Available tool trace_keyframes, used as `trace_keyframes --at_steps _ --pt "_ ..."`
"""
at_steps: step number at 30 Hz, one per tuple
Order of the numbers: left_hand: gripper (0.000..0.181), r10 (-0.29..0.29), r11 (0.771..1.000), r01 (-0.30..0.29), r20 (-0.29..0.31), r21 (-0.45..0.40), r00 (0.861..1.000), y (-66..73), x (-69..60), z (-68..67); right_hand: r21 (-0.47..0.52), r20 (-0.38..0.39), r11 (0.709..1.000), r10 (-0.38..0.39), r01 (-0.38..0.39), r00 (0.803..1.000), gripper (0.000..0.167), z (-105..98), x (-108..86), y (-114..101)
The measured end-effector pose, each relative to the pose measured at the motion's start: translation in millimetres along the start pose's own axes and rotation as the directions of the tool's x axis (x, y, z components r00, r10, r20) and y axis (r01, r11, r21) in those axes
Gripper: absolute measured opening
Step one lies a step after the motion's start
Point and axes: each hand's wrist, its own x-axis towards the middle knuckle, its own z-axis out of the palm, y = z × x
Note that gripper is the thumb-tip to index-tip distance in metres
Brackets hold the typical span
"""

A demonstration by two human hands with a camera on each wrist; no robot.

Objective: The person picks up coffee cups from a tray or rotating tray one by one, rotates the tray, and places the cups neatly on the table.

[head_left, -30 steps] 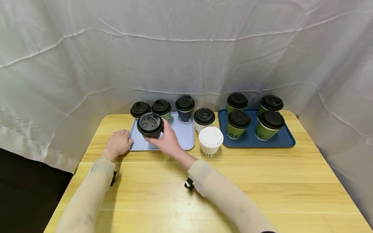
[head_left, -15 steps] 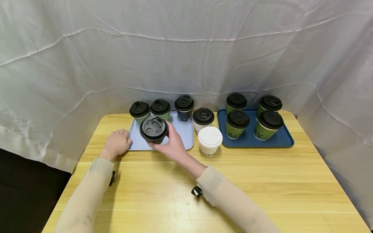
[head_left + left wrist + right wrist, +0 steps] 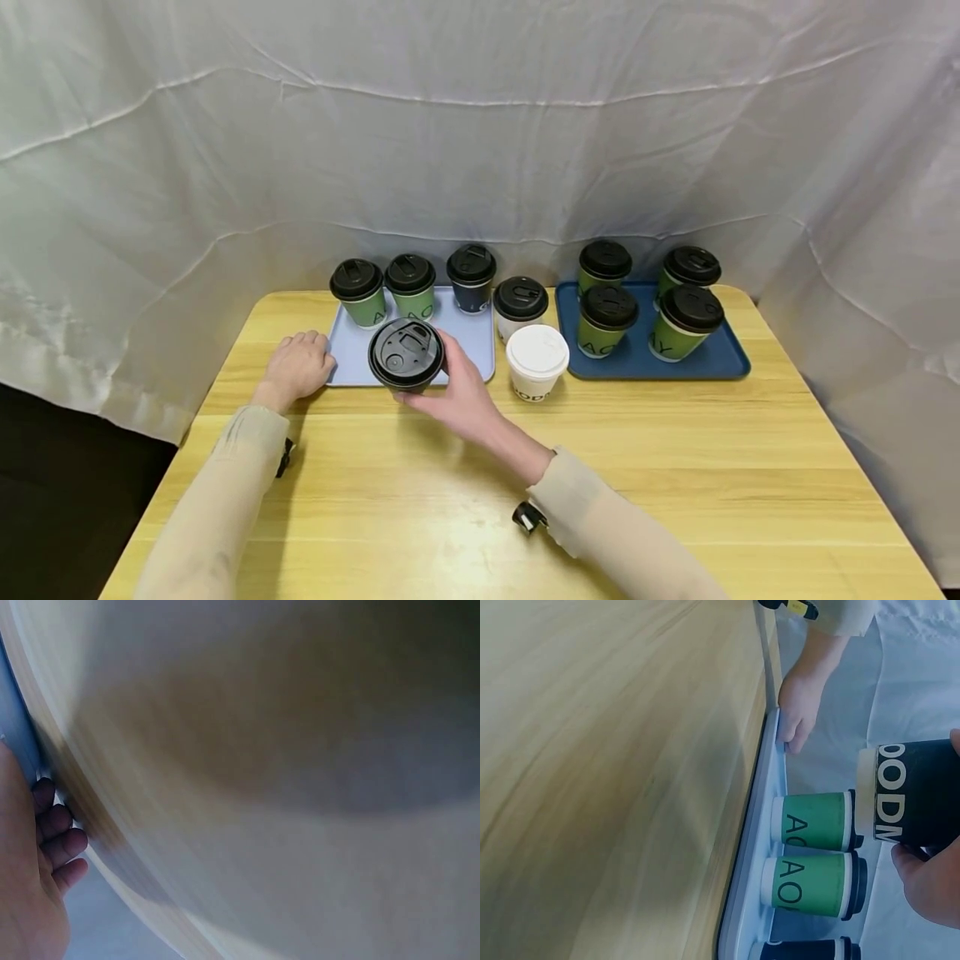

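Note:
My right hand [image 3: 457,394] holds a dark paper cup with a black lid [image 3: 407,353] above the front of the light blue tray [image 3: 475,342]. The right wrist view shows white lettering on this dark cup [image 3: 911,793] and its pale base, clear of the tray. My left hand [image 3: 297,367] rests at the tray's left edge, fingers loosely curled; the left wrist view shows nothing in that hand [image 3: 34,877]. On the tray stand two green cups [image 3: 367,308] [image 3: 414,302] and a dark blue cup [image 3: 472,293], all with black lids.
Right of the light tray stand a white cup with a black lid [image 3: 520,310] and a white-lidded white cup [image 3: 536,367]. The dark blue tray [image 3: 723,358] holds several black-lidded green cups [image 3: 597,335]. A grey curtain [image 3: 480,150] hangs behind the wooden table [image 3: 420,508].
My right hand has drawn the dark cup toward me and slightly right, away from the green cups. My left hand stays at the tray's edge.

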Motion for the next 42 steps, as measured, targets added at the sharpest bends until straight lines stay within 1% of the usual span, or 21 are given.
trace_keyframes --at_steps 5,12,15,21,25,29,33,42 --pt "0.029 -0.003 1.000 0.003 -0.008 -0.005 1.000 -0.1 -1.1 1.0 -0.038 0.007 0.999 0.021 -0.020 1.000 0.098 -7 -9.4 1" --pt "0.028 -0.006 1.000 0.006 -0.009 -0.008 1.000 -0.7 0.0 1.5 -0.049 0.023 0.998 0.039 -0.038 0.999 0.097 -18 -20.4 2" --pt "0.029 -0.008 1.000 0.008 -0.002 -0.006 1.000 -1.2 0.7 1.8 -0.038 0.031 0.998 0.045 -0.044 0.999 0.097 -24 -25.4 2" --pt "0.031 -0.011 1.000 0.011 0.001 -0.004 1.000 -2.0 1.1 2.1 -0.004 0.059 1.000 0.027 -0.027 0.998 0.093 -37 -33.1 7" --pt "0.033 -0.013 1.000 0.013 0.009 -0.003 1.000 -1.1 0.9 0.3 -0.013 0.071 0.999 0.036 -0.035 0.997 0.092 -46 -39.5 13" --pt "0.033 -0.011 1.000 0.011 0.011 -0.003 1.000 -0.7 0.9 -0.5 -0.043 0.061 0.998 0.053 -0.050 0.997 0.091 -54 -45.2 18" --pt "0.032 -0.009 1.000 0.009 0.009 -0.002 1.000 -0.7 1.3 -0.6 -0.047 0.051 0.997 0.060 -0.058 0.997 0.091 -62 -50.7 22" --pt "0.032 -0.022 1.000 0.022 0.020 -0.003 1.000 0.2 0.4 0.4 -0.071 0.026 0.991 0.118 -0.116 0.993 0.093 -76 -64.6 29"
